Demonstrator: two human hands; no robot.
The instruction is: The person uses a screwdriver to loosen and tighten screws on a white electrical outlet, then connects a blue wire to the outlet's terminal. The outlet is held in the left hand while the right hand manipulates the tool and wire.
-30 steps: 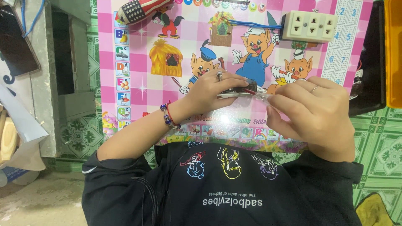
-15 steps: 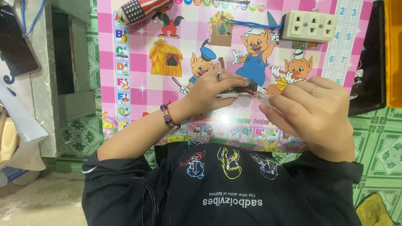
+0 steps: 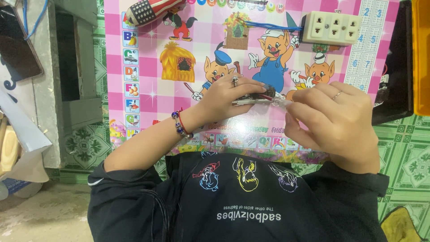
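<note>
**Two hands meet over a small circuit board on a pink picture mat**

The left hand (image 3: 226,95) is closed on a small circuit board (image 3: 255,97), fingers curled over its top, a ring on one finger and a beaded bracelet (image 3: 181,124) at the wrist; the board sits just above the middle of the view, over the pink cartoon mat (image 3: 148,71) that covers the bench; the right hand (image 3: 333,123) comes in from 3 o'clock, its fingertips pinched together on a small clear piece (image 3: 283,103) at the board's right end; what that piece is cannot be told, since it is tiny and partly hidden; the two hands are close together, nearly touching across the board; a thin ring shows on the right hand.

At 1 o'clock from the hands lies a white socket block (image 3: 331,28), with blue wires (image 3: 264,25) running from its left side; at 11 o'clock, at the mat's top edge, rests a red tool with a dotted dark end (image 3: 150,10); a dark slab (image 3: 396,67) lies along the mat's right edge; a black sweatshirt (image 3: 242,201) with outlined figures fills the 6 o'clock part.
</note>
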